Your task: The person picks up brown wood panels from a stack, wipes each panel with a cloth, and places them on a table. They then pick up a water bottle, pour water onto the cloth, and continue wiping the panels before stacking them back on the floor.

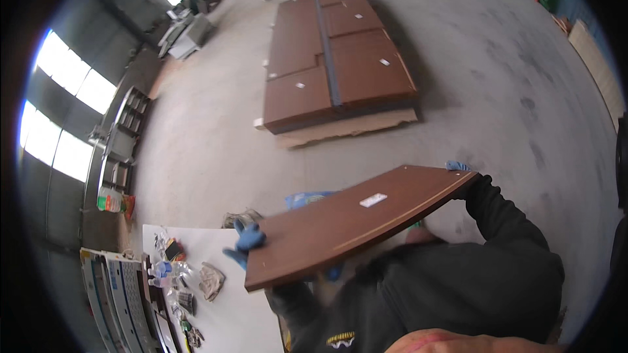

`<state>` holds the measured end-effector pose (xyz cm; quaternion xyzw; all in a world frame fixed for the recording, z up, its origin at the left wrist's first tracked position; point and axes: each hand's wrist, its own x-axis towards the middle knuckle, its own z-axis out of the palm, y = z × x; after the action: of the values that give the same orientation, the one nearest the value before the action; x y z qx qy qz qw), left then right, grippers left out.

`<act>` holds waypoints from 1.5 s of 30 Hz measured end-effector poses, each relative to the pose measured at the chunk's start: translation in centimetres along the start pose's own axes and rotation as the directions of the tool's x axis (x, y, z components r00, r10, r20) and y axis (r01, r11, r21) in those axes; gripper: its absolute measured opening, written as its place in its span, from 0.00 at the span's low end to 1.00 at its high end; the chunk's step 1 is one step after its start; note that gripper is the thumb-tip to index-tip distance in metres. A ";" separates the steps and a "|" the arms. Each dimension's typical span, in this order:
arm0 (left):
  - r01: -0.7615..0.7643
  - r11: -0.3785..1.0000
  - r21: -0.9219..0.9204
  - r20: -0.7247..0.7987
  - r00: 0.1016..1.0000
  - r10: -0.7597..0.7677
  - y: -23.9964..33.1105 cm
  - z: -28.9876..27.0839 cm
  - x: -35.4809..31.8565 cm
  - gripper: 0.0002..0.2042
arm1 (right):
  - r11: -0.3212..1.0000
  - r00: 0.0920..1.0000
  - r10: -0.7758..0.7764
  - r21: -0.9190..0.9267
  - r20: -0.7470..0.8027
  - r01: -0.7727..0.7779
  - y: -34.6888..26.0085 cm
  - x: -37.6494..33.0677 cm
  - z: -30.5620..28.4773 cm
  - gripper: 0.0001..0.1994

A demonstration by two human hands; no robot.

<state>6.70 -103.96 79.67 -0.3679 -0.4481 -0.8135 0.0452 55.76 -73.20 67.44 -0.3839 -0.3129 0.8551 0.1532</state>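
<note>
A brown wooden panel (353,222) is held up in front of my body, tilted so that its right end is farther away. A small white label (373,201) lies on its upper face. My left hand (248,238), in a blue glove, grips the panel's left end, some fingers spread past the edge. At the far right corner, my right hand (458,166), gloved in blue too, curls over the edge with most of it hidden. Both dark sleeves reach round or under the board.
Below the panel's left end stands a white-topped table (242,314) with plastic bottles (163,274), a crumpled cloth (210,281) and small tools. Ahead on the floor lies a stack of brown panels (297,39) on cardboard (353,129). Shelving (124,137) lines the left wall.
</note>
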 end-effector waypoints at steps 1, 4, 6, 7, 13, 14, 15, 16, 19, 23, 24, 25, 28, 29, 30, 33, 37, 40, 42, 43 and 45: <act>0.064 0.997 -0.030 0.009 0.998 -0.064 -1.6 4.1 0.0 0.26 | 0.982 0.990 0.126 0.148 -0.057 -0.116 -0.5 -1.7 -3.3 0.21; 0.260 0.963 -0.074 0.039 0.965 -0.258 -6.4 15.2 -0.8 0.26 | 0.991 0.971 0.115 0.089 -0.210 -0.098 -3.4 -5.4 -11.2 0.28; 0.402 0.908 -0.121 0.055 0.916 -0.398 -10.8 21.9 -0.2 0.27 | 0.966 0.981 -0.109 0.214 -0.162 0.143 -6.1 -5.8 -13.9 0.24; 0.464 0.874 -0.141 0.054 0.885 -0.462 -12.6 25.4 -0.2 0.27 | 0.942 0.988 -0.056 0.321 -0.143 0.100 -8.7 -5.7 -15.4 0.23; 0.794 0.539 -0.282 0.070 0.577 -0.814 -23.7 41.3 -3.2 0.28 | 0.883 0.922 -0.352 0.271 -0.162 0.384 -23.2 -2.4 -21.4 0.33; 0.828 0.467 -0.310 0.079 0.512 -0.856 -25.8 43.0 -4.0 0.28 | 0.882 0.917 -0.369 0.254 -0.153 0.397 -24.7 -1.4 -22.4 0.34; 0.854 0.399 -0.334 0.088 0.450 -0.889 -28.1 43.6 -4.8 0.29 | 0.879 0.911 -0.400 0.238 -0.102 0.413 -25.1 -0.3 -22.7 0.35; 0.871 0.340 -0.354 0.090 0.394 -0.915 -30.5 45.1 -5.5 0.29 | 0.905 0.932 -0.343 0.228 -0.112 0.360 -26.7 1.0 -24.1 0.36; 0.893 0.196 -0.405 0.101 0.256 -0.961 -38.1 51.3 -6.8 0.30 | 0.921 0.929 -0.278 0.205 -0.244 0.330 -32.0 5.6 -28.9 0.35; 0.891 0.046 -0.451 0.135 0.119 -0.984 -46.1 59.3 -6.7 0.31 | 0.925 0.925 -0.258 0.206 -0.278 0.320 -35.6 9.8 -34.0 0.32; 0.890 0.021 -0.456 0.142 0.096 -0.985 -48.3 61.6 -6.4 0.31 | 0.916 0.924 -0.265 0.228 -0.274 0.330 -36.8 11.3 -35.7 0.32; 0.884 0.000 -0.468 0.149 0.079 -0.986 -50.8 64.7 -6.2 0.31 | 0.914 0.905 -0.257 0.218 -0.340 0.342 -38.6 12.9 -37.7 0.31; 0.877 -0.027 -0.479 0.163 0.059 -0.985 -57.3 72.8 -5.5 0.32 | 0.890 0.883 -0.247 0.267 -0.399 0.369 -42.0 17.1 -42.8 0.31; 0.873 -0.027 -0.487 0.168 0.063 -0.984 -59.0 75.4 -5.2 0.32 | 0.878 0.868 -0.259 0.271 -0.424 0.394 -42.8 17.8 -43.8 0.31; 0.870 -0.027 -0.493 0.171 0.066 -0.983 -60.8 78.7 -4.8 0.32 | 0.852 0.859 -0.286 0.299 -0.424 0.430 -45.0 19.1 -45.9 0.31; 0.858 -0.010 -0.514 0.173 0.092 -0.981 -64.6 85.2 -4.4 0.33 | 0.865 0.865 -0.257 0.296 -0.431 0.404 -49.6 20.8 -49.7 0.32; 0.896 0.126 -0.425 0.091 0.181 -0.979 -72.3 94.5 -5.6 0.35 | 0.854 0.876 -0.302 0.302 -0.375 0.424 -59.4 25.7 -58.4 0.32; 0.922 0.088 -0.378 -0.022 0.086 -0.996 -74.9 97.1 -7.3 0.28 | 0.897 0.888 -0.235 0.265 -0.394 0.355 -65.1 29.4 -63.4 0.32; 0.923 -0.001 -0.386 -0.222 -0.094 -0.971 -77.1 98.5 -7.6 0.23 | 0.902 0.914 -0.261 0.260 -0.310 0.345 -68.9 32.0 -66.4 0.32; 0.913 -0.003 -0.407 -0.231 -0.106 -0.967 -77.8 98.7 -7.7 0.21 | 0.899 0.938 -0.267 0.294 -0.220 0.325 -70.4 33.3 -67.5 0.32; 0.882 0.006 -0.471 -0.293 -0.150 -0.944 -79.7 99.2 -7.7 0.18 | 0.932 0.965 -0.165 0.288 -0.206 0.221 -73.5 36.5 -69.4 0.33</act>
<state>35.49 17.04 51.87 0.3051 -0.4922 -0.6896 -0.4348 85.54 29.73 59.60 -0.3978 -0.1970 0.8362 0.3221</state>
